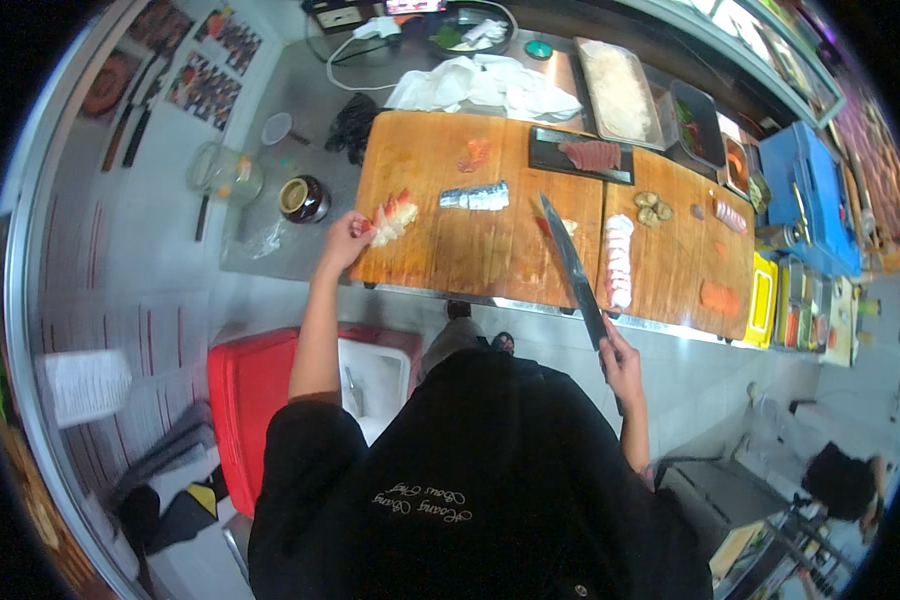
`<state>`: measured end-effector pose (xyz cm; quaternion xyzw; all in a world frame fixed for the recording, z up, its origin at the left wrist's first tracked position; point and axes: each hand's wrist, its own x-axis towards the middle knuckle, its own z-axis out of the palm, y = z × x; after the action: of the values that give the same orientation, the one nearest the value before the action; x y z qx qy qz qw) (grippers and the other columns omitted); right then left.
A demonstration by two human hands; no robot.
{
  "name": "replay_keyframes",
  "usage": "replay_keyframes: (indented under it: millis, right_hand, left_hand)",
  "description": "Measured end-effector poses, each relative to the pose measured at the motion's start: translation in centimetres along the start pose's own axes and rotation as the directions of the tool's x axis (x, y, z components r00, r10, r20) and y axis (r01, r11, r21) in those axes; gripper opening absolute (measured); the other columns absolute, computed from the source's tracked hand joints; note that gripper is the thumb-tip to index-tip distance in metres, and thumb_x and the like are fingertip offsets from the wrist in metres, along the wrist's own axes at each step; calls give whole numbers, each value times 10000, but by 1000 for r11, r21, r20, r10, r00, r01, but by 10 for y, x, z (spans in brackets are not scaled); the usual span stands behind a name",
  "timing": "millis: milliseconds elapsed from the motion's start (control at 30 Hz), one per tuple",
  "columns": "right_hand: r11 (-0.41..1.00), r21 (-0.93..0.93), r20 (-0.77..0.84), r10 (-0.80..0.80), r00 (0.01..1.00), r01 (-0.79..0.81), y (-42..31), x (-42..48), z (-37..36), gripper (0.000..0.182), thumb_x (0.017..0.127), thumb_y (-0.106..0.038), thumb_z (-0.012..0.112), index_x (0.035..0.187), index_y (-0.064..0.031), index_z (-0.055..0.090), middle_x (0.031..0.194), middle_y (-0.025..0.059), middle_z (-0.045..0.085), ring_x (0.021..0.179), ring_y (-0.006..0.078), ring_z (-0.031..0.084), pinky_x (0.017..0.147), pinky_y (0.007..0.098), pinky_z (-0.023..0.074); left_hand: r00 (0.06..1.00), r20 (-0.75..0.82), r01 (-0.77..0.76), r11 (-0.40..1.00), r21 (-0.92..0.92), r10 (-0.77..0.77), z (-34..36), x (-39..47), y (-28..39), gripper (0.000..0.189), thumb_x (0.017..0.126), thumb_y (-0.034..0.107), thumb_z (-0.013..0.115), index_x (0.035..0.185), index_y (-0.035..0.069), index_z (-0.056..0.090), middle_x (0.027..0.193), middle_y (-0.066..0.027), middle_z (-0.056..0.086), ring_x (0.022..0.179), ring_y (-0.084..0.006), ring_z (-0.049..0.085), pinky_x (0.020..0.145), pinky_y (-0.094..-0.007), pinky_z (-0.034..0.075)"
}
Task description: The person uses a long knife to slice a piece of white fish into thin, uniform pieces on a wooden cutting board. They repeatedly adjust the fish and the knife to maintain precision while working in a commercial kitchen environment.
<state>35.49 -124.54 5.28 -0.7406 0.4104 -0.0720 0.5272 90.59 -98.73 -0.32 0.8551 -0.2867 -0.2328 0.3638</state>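
Note:
My left hand [351, 236] is at the left edge of the wooden cutting board [525, 262], its fingertips pinched on a red-tipped seafood slice at the end of a row of red-and-white slices [394, 217], which look like surf clam. My right hand [621, 364] grips a long slicing knife [576, 274] by its handle. The blade points away from me over the board, partly hiding a small red-and-white piece [568, 226]. Between my hands lies a silver-skinned fish fillet [474, 196], with orange pieces [475, 155] beyond it. Right of the blade lies a row of pale, pink-edged slices [619, 262].
At the board's back sits a black tray [544, 154] with red fish slices [591, 155]. White cloths [487, 86] and a tray of white shreds [616, 94] lie behind. A brown jar [304, 199] stands left; a blue container [806, 199] right. Another person [840, 480] is at lower right.

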Motion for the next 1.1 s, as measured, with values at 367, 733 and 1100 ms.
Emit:
replay_keyframes:
  millis: [367, 733, 1100]
  right_hand:
    - [992, -99, -408, 33, 912, -80, -48, 9, -62, 306, 1042, -118, 587, 1345, -80, 561, 659, -4, 538, 606, 68, 486, 547, 259, 399]
    - [996, -26, -372, 70, 926, -86, 12, 22, -127, 295, 1032, -89, 606, 1317, -35, 549, 733, 7, 594, 651, 52, 501, 562, 239, 410]
    - [998, -18, -64, -60, 996, 59, 42, 91, -163, 323, 1027, -81, 608, 1342, -70, 538, 728, 35, 616, 636, 105, 533, 574, 278, 415]
  left_hand:
    - [847, 181, -511, 859, 24, 499, 120, 9, 177, 420, 868, 210, 768, 1247, 58, 670, 1255, -161, 678, 1200, -336, 627, 1050, -479, 445]
    - [836, 343, -524, 809, 266, 428, 258, 18, 238, 228, 898, 236, 708, 1043, 64, 670, 983, -144, 668, 958, -312, 648, 878, -483, 451]
    - [947, 124, -282, 952, -116, 296, 183, 60, 265, 211, 927, 102, 722, 1117, 38, 656, 935, -116, 717, 852, -221, 695, 779, -343, 548]
